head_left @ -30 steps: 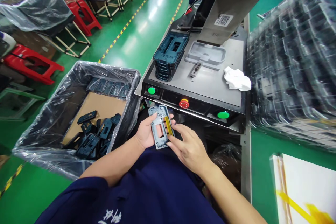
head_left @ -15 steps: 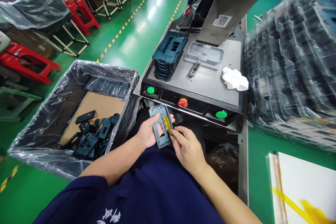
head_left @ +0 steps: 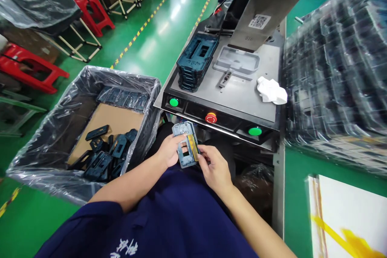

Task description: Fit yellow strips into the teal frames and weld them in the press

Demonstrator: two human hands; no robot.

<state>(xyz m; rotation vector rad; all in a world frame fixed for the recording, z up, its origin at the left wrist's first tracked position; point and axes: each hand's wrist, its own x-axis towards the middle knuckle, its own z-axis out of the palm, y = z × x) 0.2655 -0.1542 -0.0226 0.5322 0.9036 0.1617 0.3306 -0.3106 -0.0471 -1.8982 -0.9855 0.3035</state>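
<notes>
My left hand (head_left: 168, 150) is closed around a dark blue-grey plastic housing (head_left: 185, 163), which I hold tilted in front of my lap. Its inner side faces me, with a rectangular window in the lower half. A strip of yellow tape (head_left: 192, 147) runs along the right side of the housing. At the tape's lower end my right hand (head_left: 214, 165) is closed, thumb and forefinger pinched at the housing's right edge. The fingertips hide exactly what lies between them.
Ahead stands a machine bed (head_left: 242, 102) with green buttons, a red stop button (head_left: 211, 117), stacked housings (head_left: 196, 58), a grey fixture (head_left: 237, 61) and white cloth (head_left: 271, 90). A lined bin (head_left: 148, 129) of housings is left. Stacked clear trays (head_left: 329, 80) and a white board (head_left: 356, 209) are right.
The yellow tape now lies flatter and wider-looking along the housing. My right fingers have shifted slightly up along its edge, and the left fingertips show less beyond the housing.
</notes>
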